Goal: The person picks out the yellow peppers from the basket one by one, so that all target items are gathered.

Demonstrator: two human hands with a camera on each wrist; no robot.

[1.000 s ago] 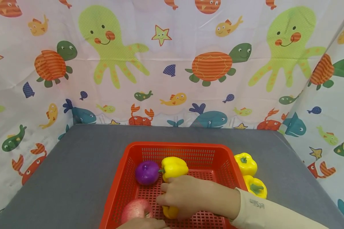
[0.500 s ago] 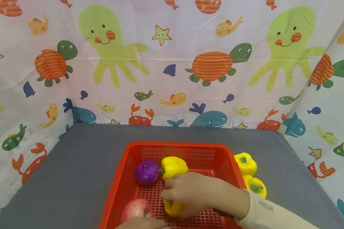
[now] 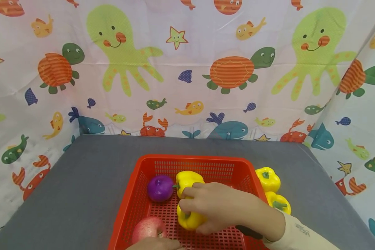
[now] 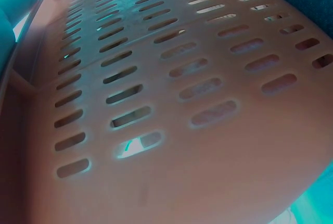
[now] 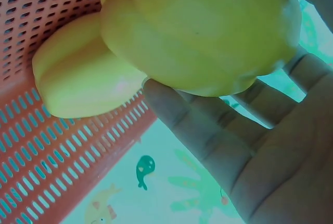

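In the head view my right hand [image 3: 215, 205] is inside the red basket [image 3: 193, 158], gripping a yellow bell pepper [image 3: 190, 218] between thumb and fingers. The right wrist view shows the fingertips [image 5: 161, 96] against that pepper [image 5: 203, 31], with another yellow bell pepper [image 5: 86, 73] behind it. Farther back in the basket lie this second pepper [image 3: 187, 178] and a purple onion [image 3: 160, 188]. My left hand [image 3: 156, 244] shows only partly at the bottom edge, by a pink-red apple [image 3: 148, 229]. The left wrist view is filled by the slotted basket wall [image 4: 156, 182]; the left grip is hidden.
Two more yellow bell peppers, one behind [image 3: 268, 178] and one in front [image 3: 278, 202], stand outside the basket's right wall. Grey cloth [image 3: 81, 180] covers the table. A patterned curtain [image 3: 187, 34] with sea animals encloses the back and sides.
My right hand has moved right and slightly up in the head view, carrying the pepper with it. The left hand and the other produce stay where they were.
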